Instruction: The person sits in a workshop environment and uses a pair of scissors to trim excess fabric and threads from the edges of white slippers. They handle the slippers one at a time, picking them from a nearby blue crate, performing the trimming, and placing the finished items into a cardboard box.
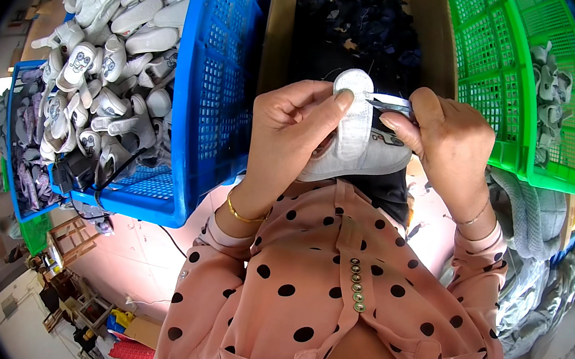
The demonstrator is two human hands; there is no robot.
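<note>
Grey cloth shoe (356,127) is up in front of the person's chest, near the cardboard box (278,33), with its round-ended strap pointing away from the body. The left hand (286,126) pinches the strap near its tip, with the thumb on top. The right hand (452,133) is curled around small metal snips (391,107), and their points are right at the strap's edge — I cannot tell if they touch it. Dark cloth scraps (368,29) fill the bottom of the box. A big blue basket (217,79) on the left holds lots of pale shoes (151,40) — all in a messy heap. On the right, a green basket (480,74) stands beside the box.
</note>
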